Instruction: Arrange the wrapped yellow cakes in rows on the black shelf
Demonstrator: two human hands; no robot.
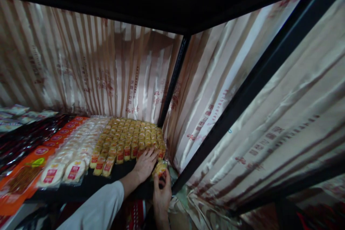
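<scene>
My left hand (pixel 146 162) lies with fingers stretched against the front of the rows of small yellow wrapped snack packets (pixel 126 133), near their right end. A little lower and to the right, my right hand (pixel 162 191) pinches one yellow snack packet (pixel 160 167) between thumb and fingers, at the shelf's front right corner. The packets stand in tight rows, and several have red labels. Part of the front row is hidden behind my left hand.
Left of the packets are round white wrapped crackers (pixel 74 171), orange snack bags (pixel 25 178) and dark packages (pixel 16 151) on the black shelf (pixel 88 191). A dark metal post (pixel 229 118) slants across on the right. Printed pale curtains (pixel 129 72) hang behind.
</scene>
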